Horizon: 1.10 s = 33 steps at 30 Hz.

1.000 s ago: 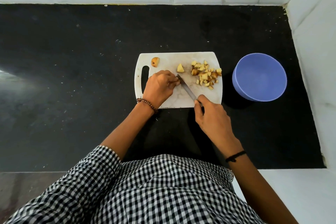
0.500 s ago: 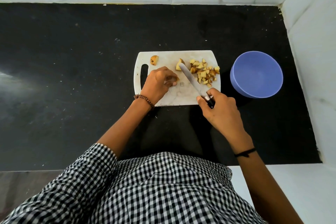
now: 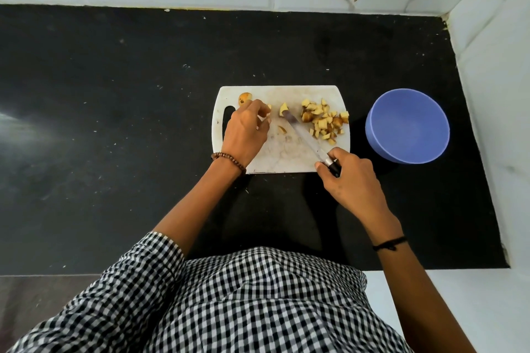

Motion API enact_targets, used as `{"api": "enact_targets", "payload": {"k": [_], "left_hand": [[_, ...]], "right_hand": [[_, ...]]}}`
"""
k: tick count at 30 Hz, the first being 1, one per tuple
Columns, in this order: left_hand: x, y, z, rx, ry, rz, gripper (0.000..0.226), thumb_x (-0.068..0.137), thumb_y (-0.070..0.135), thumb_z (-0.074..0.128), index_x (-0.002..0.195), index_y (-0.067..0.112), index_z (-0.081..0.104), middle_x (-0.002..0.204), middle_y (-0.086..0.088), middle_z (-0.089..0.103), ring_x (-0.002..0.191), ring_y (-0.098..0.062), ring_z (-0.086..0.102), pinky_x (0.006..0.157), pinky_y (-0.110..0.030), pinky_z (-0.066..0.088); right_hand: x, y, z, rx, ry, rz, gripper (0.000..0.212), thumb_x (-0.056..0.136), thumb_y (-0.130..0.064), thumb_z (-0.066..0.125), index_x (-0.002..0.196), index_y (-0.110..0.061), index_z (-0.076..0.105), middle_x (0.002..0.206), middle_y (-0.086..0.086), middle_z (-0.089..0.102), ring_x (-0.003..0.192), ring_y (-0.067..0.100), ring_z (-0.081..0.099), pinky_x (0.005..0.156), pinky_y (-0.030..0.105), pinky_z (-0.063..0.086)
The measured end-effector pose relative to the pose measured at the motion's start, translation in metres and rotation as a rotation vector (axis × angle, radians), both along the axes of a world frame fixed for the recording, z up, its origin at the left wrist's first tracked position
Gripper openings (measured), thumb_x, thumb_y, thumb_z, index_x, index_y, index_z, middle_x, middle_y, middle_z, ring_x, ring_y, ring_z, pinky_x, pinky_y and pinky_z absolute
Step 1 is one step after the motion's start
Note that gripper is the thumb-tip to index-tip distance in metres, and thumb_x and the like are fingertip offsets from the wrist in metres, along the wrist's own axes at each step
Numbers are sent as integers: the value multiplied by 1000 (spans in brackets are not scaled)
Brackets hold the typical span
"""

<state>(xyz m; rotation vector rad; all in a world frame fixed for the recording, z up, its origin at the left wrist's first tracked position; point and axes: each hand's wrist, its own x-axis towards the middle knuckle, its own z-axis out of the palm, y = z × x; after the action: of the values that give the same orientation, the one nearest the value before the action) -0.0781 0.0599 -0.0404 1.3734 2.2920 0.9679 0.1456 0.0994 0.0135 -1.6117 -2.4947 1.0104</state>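
Head view: a knife (image 3: 304, 135) is gripped by its black handle in the right hand (image 3: 352, 178), fingers clamped round it, at 5 o'clock on the white cutting board (image 3: 286, 157). The blade is angled toward 11 o'clock, its tip touching 1 yellow wedge (image 3: 284, 108). A small chunk (image 3: 268, 107) is pinched by the curled fingers of the left hand (image 3: 246, 129) at 10 o'clock. Diced pieces (image 3: 324, 120) are heaped at 2 o'clock. A blue bowl (image 3: 407, 126) is set just beside the board at 3 o'clock.

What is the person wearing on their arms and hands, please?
The left hand and right hand are bare. The left wrist carries a brown beaded bracelet, the right wrist a thin black thread band. A black-and-white checked sleeve covers the left upper arm.
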Motion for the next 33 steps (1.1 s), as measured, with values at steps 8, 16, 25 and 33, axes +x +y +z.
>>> {"api": "enact_targets", "payload": {"k": [8, 16, 25, 33], "left_hand": [[-7, 17, 2, -120, 62, 52, 23, 89, 27, 66, 100, 8, 70, 99, -6, 59, 77, -20, 58, 66, -30, 50], [-7, 11, 1, -56, 100, 12, 15, 92, 22, 62, 96, 11, 70, 93, -3, 61, 74, -16, 61, 68, -31, 55], [6, -18, 17, -12, -970, 18, 22, 91, 18, 63, 108, 6, 68, 99, -12, 72, 92, -21, 70, 76, -28, 58], [5, -18, 17, -27, -1065, -35, 25, 90, 13, 64, 111, 0, 66, 106, -20, 69, 94, -21, 69, 74, -25, 57]], "right_hand": [[-19, 5, -11, 6, 109, -36, 20, 95, -41, 60, 85, -25, 52, 73, -2, 57, 67, 21, 57, 58, 35, 45], [-30, 4, -16, 12, 171, -77, 20, 95, -41, 61, 86, -23, 55, 75, -4, 60, 68, 15, 58, 58, 31, 44], [-46, 6, -17, -93, 375, -221, 22, 92, -41, 67, 94, -20, 61, 86, -3, 64, 79, 16, 64, 71, 34, 56], [-72, 11, -23, -188, 526, -225, 12, 90, -31, 71, 96, -33, 60, 94, -11, 66, 85, 17, 67, 73, 37, 58]]}}
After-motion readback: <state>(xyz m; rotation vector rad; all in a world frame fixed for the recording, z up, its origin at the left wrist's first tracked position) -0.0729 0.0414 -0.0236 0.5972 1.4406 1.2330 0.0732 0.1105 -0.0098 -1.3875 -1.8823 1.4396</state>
